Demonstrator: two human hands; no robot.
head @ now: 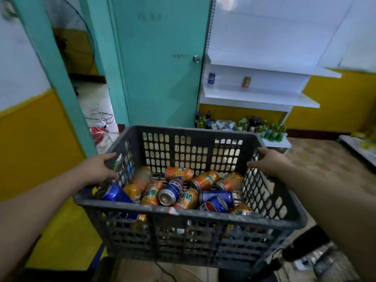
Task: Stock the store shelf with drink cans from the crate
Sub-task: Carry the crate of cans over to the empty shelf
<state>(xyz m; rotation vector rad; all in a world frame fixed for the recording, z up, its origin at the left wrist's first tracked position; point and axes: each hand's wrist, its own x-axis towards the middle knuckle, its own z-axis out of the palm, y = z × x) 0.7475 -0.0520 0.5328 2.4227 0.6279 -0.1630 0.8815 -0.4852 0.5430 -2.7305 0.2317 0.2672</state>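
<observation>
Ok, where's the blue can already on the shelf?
In the head view, the blue can stands upright at the left end of the white shelf, right of the teal door, with an orange can farther right.

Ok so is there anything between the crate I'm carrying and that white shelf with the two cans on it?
Nothing visible stands in the way. The crate is held by the left hand and right hand, and the floor toward the white shelf looks open; the bottles sit below it.
</observation>
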